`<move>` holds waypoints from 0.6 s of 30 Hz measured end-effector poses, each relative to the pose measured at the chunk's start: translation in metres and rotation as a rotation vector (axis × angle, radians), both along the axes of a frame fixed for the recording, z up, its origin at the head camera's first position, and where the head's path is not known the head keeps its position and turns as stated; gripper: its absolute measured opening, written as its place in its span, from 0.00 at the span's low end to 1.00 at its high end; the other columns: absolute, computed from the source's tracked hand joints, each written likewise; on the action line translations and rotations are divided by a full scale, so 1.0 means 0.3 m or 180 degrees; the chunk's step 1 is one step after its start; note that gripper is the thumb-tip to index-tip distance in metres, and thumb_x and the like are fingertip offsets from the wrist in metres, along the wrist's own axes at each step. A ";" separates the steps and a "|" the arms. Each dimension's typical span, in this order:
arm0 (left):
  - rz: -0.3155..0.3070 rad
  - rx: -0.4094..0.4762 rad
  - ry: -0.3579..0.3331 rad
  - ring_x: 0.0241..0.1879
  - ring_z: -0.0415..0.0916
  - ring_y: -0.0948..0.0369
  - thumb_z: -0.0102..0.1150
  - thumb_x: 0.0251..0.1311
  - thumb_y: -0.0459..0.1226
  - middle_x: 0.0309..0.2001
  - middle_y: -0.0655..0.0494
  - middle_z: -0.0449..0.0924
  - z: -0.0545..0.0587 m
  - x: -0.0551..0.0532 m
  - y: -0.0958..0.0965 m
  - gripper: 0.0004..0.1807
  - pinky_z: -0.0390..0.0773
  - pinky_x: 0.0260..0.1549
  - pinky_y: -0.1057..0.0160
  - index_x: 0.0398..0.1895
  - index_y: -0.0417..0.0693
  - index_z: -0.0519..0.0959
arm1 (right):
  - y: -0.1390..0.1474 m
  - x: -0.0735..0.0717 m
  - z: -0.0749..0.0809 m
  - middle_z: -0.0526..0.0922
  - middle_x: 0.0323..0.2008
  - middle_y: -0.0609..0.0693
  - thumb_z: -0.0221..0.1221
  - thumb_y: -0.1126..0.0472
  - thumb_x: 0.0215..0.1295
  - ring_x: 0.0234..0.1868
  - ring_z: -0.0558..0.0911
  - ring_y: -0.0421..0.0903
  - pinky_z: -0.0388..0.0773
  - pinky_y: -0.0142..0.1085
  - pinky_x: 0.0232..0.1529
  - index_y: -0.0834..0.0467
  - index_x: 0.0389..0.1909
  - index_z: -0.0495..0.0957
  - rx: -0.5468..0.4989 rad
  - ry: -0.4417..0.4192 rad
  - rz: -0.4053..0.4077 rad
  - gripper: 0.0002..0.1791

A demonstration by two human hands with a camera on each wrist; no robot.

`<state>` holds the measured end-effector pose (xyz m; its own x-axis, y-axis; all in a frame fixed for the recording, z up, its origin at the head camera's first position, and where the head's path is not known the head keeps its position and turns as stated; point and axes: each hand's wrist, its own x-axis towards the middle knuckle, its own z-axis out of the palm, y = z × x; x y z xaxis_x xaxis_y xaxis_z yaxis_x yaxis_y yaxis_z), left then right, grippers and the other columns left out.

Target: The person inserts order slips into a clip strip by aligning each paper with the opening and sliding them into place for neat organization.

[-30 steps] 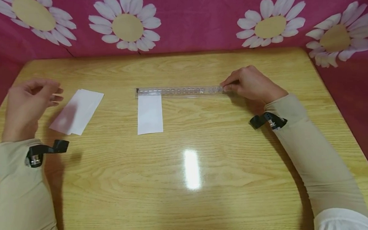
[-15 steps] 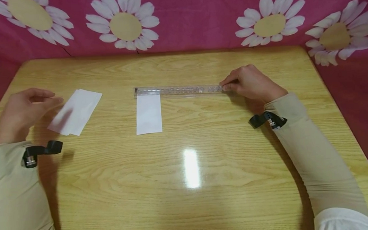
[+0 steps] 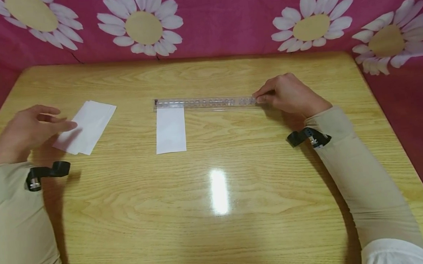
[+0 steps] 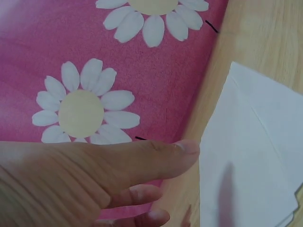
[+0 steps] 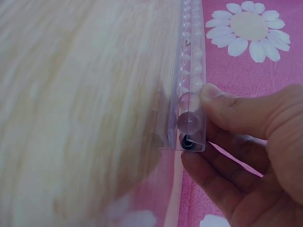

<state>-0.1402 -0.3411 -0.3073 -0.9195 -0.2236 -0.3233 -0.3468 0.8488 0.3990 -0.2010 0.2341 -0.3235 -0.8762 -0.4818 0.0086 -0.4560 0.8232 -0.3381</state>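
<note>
A long clear plastic case [image 3: 210,102] lies across the middle of the table, with a row of clear balls [image 5: 189,123] inside it. My right hand [image 3: 288,96] pinches the case's right end between thumb and fingers. The case's left end lies along the top edge of a white rectangular paper [image 3: 170,130]. Farther left is a small stack of white papers [image 3: 90,126], slightly fanned out. Beside that stack is my left hand [image 3: 28,131], fingers loosely bent and holding nothing. In the left wrist view, its thumb tip appears at the edge of the papers [image 4: 251,142]; whether they touch, I cannot tell.
The wood-grain table [image 3: 214,175] carries a bright light reflection. A pink cloth with white daisies [image 3: 223,23] hangs behind it and at the sides. Each wrist wears a black camera mount [image 3: 48,171].
My left hand has shifted left and down, and its thumb has come over the stack's left edge. My right hand, the case and the papers have stayed in place.
</note>
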 end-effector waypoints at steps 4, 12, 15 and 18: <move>0.0013 -0.0124 -0.0058 0.58 0.59 0.35 0.58 0.52 0.68 0.65 0.26 0.60 0.007 0.008 -0.003 0.59 0.67 0.50 0.37 0.73 0.35 0.52 | -0.002 -0.002 0.002 0.89 0.41 0.53 0.65 0.59 0.63 0.44 0.86 0.48 0.82 0.42 0.43 0.53 0.45 0.87 -0.0023 0.0004 0.0014 0.10; -0.0288 -0.0234 -0.0218 0.53 0.61 0.37 0.57 0.48 0.72 0.61 0.28 0.62 0.001 0.008 -0.002 0.57 0.69 0.47 0.37 0.66 0.36 0.61 | 0.001 0.002 0.002 0.89 0.42 0.54 0.64 0.59 0.63 0.43 0.86 0.48 0.81 0.42 0.43 0.54 0.46 0.86 -0.0020 -0.0001 0.0011 0.11; -0.0337 -0.0214 -0.0244 0.53 0.61 0.37 0.58 0.48 0.72 0.61 0.28 0.62 0.000 0.009 0.001 0.56 0.69 0.46 0.37 0.65 0.36 0.62 | 0.002 0.003 0.001 0.89 0.42 0.53 0.64 0.59 0.63 0.44 0.86 0.48 0.81 0.42 0.43 0.53 0.46 0.86 -0.0029 0.0008 0.0006 0.11; -0.0282 -0.0224 -0.0289 0.54 0.61 0.37 0.58 0.45 0.73 0.61 0.28 0.62 -0.002 0.014 0.001 0.59 0.70 0.46 0.36 0.65 0.35 0.61 | 0.000 0.003 0.001 0.89 0.42 0.52 0.64 0.59 0.63 0.44 0.86 0.48 0.81 0.41 0.43 0.52 0.45 0.87 -0.0052 0.0007 0.0001 0.10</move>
